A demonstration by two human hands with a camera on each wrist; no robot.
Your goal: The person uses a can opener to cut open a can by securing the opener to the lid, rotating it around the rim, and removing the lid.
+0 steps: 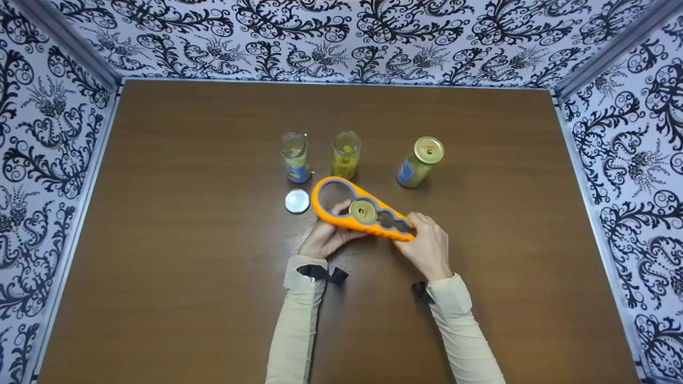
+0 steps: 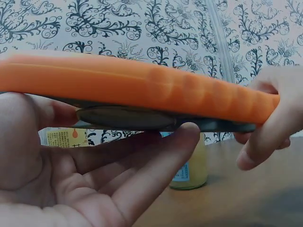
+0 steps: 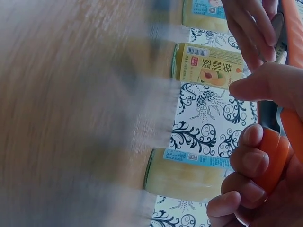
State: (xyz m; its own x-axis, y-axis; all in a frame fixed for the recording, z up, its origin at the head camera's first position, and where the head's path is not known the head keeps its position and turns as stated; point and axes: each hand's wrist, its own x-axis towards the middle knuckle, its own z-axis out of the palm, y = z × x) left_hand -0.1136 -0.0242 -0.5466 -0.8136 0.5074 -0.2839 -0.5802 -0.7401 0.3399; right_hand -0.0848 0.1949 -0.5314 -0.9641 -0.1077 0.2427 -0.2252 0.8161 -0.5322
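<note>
My right hand (image 1: 428,245) grips the narrow end of an orange jar opener (image 1: 389,232) with grey-lined round openings. A gold jar lid (image 1: 363,212) sits in its middle opening. Under the wide end, my left hand (image 2: 109,175) has its palm turned up, with the thumb at one edge of the lid and a fingertip near the other. Through the largest opening in the head view, one digit of that hand shows against the lid. In the right wrist view, the right fingers (image 3: 255,161) curl round the orange handle (image 3: 274,153).
Behind the opener stand two lidless glass jars, one blue-labelled (image 1: 297,173) and one yellow-labelled (image 3: 210,66). To their right is a lidded jar (image 1: 419,165) with a blue label. A white disc-shaped lid (image 1: 297,201) lies on the brown table (image 1: 187,240). Patterned walls (image 1: 299,42) enclose three sides.
</note>
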